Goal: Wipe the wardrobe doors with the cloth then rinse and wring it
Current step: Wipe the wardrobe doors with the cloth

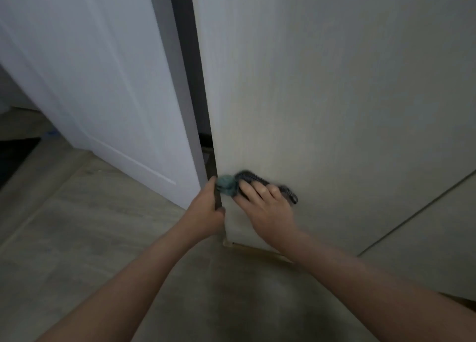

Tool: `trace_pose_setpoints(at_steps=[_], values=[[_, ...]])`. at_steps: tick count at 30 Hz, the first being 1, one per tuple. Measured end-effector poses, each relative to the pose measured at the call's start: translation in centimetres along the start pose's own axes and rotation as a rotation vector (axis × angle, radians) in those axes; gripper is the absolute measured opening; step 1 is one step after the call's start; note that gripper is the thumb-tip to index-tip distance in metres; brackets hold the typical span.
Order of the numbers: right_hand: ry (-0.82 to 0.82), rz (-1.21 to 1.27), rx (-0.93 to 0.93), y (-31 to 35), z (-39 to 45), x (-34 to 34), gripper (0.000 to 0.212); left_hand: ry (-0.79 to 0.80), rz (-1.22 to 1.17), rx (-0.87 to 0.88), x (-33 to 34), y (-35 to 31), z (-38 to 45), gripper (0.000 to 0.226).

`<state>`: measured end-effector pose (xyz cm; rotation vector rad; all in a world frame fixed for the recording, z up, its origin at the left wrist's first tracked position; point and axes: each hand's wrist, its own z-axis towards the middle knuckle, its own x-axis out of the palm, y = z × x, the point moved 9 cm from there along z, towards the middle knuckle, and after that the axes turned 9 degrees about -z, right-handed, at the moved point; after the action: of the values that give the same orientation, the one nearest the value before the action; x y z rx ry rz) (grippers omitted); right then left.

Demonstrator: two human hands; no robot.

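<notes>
A pale beige wardrobe door stands ajar in front of me. My left hand grips its left edge low down, fingers wrapped around the edge. My right hand presses a crumpled cloth, teal and dark grey, flat against the lower front of that door, close to the edge. The cloth sticks out above and to both sides of my fingers. The image is blurred around the right hand.
A white room door stands open on the left, with a dark gap between it and the wardrobe door. A second wardrobe panel lies to the right. The grey wood-look floor spreads below.
</notes>
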<state>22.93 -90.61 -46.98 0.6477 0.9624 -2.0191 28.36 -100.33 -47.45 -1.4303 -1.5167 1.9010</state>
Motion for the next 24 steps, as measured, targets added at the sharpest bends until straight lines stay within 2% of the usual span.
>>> trace_pose_setpoints(at_steps=[2, 4, 9, 11, 13, 17, 21, 24], values=[[-0.048, 0.033, 0.057, 0.0, 0.0, 0.4, 0.038, -0.021, -0.022, -0.057, 0.5, 1.6, 0.3, 0.056], [0.01, 0.012, 0.007, 1.3, -2.8, 3.4, 0.04, -0.012, -0.026, -0.099, 1.7, 2.8, 0.4, 0.056], [0.441, -0.01, -0.239, 1.9, -14.7, 11.7, 0.041, 0.043, 0.025, -0.233, 4.3, 5.6, 0.2, 0.047], [0.572, -0.009, -0.274, 0.3, -18.0, 12.8, 0.045, 0.117, 0.115, -0.324, 5.5, 7.0, -0.2, 0.039], [0.651, 0.012, -0.27, -1.8, -20.2, 12.7, 0.049, 0.25, 0.228, -0.384, 7.5, 7.6, -0.8, 0.04], [0.705, 0.064, -0.254, -4.8, -22.9, 11.9, 0.05, 0.471, 0.283, -0.373, 12.2, 6.3, -1.6, 0.011], [0.71, 0.062, -0.197, -7.6, -25.0, 10.8, 0.049, 0.604, 0.369, -0.295, 16.4, 3.8, -1.7, 0.018], [0.617, 0.046, -0.102, -9.9, -25.5, 8.6, 0.049, 0.694, 0.435, -0.214, 19.5, 2.3, -1.6, 0.019]])
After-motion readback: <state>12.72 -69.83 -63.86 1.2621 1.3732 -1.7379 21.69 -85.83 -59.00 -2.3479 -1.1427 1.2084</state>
